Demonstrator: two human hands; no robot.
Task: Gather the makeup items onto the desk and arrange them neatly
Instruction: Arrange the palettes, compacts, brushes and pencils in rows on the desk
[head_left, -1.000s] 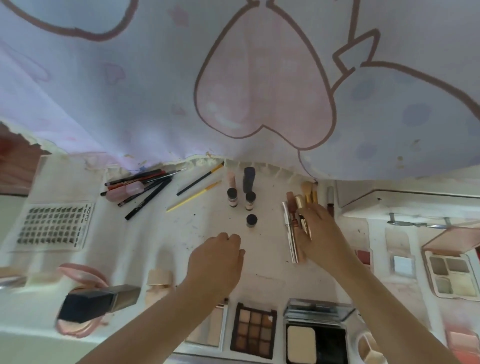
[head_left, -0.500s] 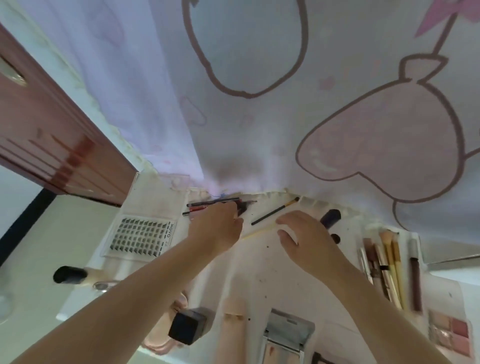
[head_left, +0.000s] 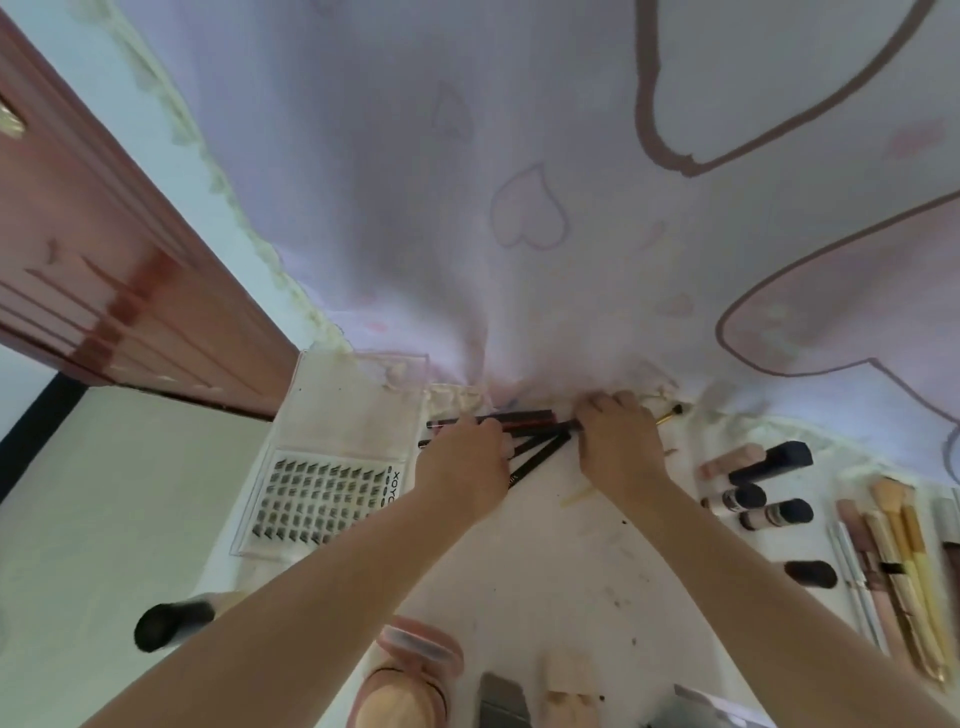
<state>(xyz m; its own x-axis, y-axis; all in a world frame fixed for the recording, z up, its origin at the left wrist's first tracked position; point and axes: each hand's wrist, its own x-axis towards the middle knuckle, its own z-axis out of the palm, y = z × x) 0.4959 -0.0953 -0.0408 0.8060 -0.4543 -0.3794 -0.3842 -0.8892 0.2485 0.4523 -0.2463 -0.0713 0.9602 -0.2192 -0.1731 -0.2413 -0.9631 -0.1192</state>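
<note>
Both hands have come forward to the far edge of the white desk (head_left: 545, 571), where earlier they worked nearer its middle. Entry: bundle of slim black and dark-red cosmetic pencils (head_left: 524, 418), lying between the two hands, just below the hem of the pale heart-print curtain (head_left: 519, 234).

Left hand (head_left: 462, 467): fingers curled over the near ends of the pencils, gripping them. Right hand (head_left: 618, 447): fingers curled down on the opposite ends; whether it pinches or only presses cannot be told.

Orientation: upper pencils run crosswise, long axis from one hand to the other; two lower black ones splay diagonally toward the person from the right hand's fingertips, forming a fan.

Handling note, as judgement: squeeze the ends together so the splayed pair swings parallel with the rest, tips flush, then set the bundle down as one row.

Adjacent stock: clear flat box of false lashes (head_left: 332, 493) left of the left hand; dark-capped beige tubes (head_left: 753, 504) and gold-handled brushes (head_left: 898, 561) right of the right hand; yellow-handled thin brush (head_left: 670, 413) beyond it.
</note>
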